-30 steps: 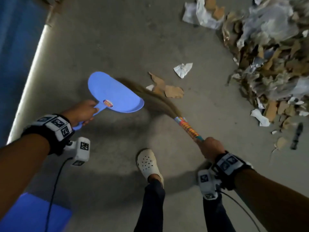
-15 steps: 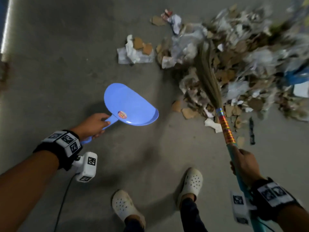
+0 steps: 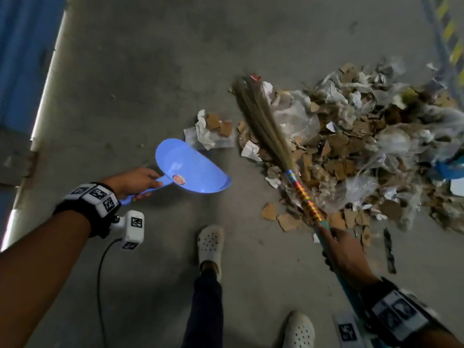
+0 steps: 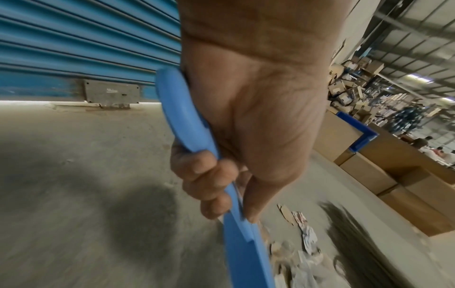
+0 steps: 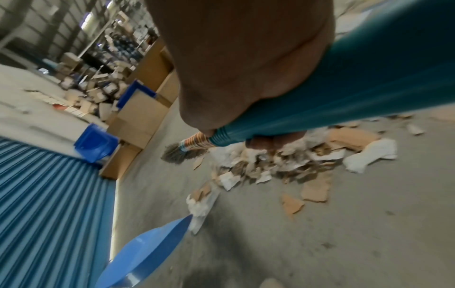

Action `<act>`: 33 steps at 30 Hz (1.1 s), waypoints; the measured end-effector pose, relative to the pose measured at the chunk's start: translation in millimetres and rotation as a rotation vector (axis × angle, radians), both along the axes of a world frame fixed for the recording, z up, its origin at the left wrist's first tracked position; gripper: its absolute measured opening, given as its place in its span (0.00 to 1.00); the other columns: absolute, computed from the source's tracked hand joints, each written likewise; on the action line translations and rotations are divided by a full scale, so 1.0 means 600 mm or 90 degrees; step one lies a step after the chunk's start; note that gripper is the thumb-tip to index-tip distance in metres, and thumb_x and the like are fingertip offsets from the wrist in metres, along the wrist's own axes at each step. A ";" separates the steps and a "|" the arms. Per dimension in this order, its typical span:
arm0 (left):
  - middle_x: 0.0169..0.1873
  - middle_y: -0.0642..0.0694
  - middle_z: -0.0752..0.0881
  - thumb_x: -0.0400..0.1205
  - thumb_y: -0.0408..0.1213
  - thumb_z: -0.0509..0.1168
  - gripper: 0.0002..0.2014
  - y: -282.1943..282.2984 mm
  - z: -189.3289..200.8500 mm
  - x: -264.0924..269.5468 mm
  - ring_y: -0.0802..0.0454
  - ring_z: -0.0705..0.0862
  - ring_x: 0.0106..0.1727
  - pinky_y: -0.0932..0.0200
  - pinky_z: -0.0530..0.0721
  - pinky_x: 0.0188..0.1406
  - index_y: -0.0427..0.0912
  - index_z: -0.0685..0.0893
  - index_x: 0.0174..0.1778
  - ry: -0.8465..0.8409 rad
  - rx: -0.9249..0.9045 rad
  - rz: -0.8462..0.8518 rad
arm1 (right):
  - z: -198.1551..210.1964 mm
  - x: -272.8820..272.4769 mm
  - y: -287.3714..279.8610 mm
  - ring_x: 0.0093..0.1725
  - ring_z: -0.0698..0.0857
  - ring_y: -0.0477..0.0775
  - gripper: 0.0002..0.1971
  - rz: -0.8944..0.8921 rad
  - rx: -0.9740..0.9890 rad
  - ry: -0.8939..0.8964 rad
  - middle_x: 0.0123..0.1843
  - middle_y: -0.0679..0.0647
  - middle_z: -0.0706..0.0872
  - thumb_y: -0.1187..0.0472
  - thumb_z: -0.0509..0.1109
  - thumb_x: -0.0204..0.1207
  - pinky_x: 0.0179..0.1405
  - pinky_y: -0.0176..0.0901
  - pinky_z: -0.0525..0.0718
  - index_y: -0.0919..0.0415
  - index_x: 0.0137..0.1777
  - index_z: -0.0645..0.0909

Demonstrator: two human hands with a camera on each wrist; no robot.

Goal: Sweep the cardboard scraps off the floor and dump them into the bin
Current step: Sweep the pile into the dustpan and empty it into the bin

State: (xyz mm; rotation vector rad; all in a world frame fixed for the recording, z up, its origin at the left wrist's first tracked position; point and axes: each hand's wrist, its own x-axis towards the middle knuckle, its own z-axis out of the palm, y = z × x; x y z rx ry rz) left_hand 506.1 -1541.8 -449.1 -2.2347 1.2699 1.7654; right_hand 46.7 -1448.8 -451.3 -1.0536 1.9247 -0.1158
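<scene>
My left hand [image 3: 136,180] grips the handle of a blue plastic dustpan [image 3: 190,169], held just above the grey floor, its pan [image 5: 147,251] empty. My right hand [image 3: 347,254] grips the teal handle [image 5: 344,93] of a grass broom [image 3: 263,121]. Its bristles lie over the left edge of a big heap of cardboard scraps, paper and plastic wrap [image 3: 351,151]. A small clump of crumpled paper with cardboard bits [image 3: 213,131] lies right at the dustpan's far lip. Loose cardboard pieces [image 3: 281,217] lie near my right hand. In the left wrist view my fingers [image 4: 204,181] wrap the dustpan handle [image 4: 182,117].
A blue roller shutter [image 4: 86,44] runs along the left. Stacked cardboard boxes [image 4: 406,185] with blue corner guards stand beyond the heap. My feet in white clogs [image 3: 209,243] stand behind the dustpan. A dark strip [image 3: 389,252] lies on the floor right of my hand.
The broom swung from beside the dustpan over to the big heap. The dustpan now sits close to the paper clump, and my feet have stepped forward.
</scene>
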 end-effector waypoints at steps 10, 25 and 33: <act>0.19 0.41 0.72 0.83 0.29 0.62 0.08 -0.181 -0.095 0.278 0.55 0.66 0.11 0.69 0.63 0.07 0.46 0.83 0.50 -0.059 0.088 -0.019 | -0.278 0.385 -0.276 0.34 0.90 0.62 0.27 0.121 0.114 -0.041 0.33 0.60 0.89 0.37 0.62 0.78 0.34 0.53 0.88 0.62 0.35 0.80; 0.21 0.42 0.72 0.84 0.31 0.63 0.11 -0.296 -0.238 -0.038 0.53 0.64 0.14 0.70 0.63 0.12 0.45 0.83 0.60 0.126 0.045 -0.155 | -0.202 -0.086 -0.137 0.14 0.78 0.52 0.30 -0.260 0.091 0.162 0.19 0.57 0.81 0.40 0.66 0.79 0.13 0.33 0.70 0.71 0.33 0.82; 0.25 0.38 0.72 0.84 0.30 0.62 0.11 -0.291 -0.209 -0.314 0.56 0.64 0.13 0.70 0.62 0.11 0.41 0.82 0.61 0.114 0.003 -0.270 | -0.180 -0.263 0.002 0.18 0.78 0.54 0.28 -0.356 0.069 0.151 0.23 0.59 0.82 0.42 0.66 0.80 0.16 0.37 0.73 0.71 0.36 0.80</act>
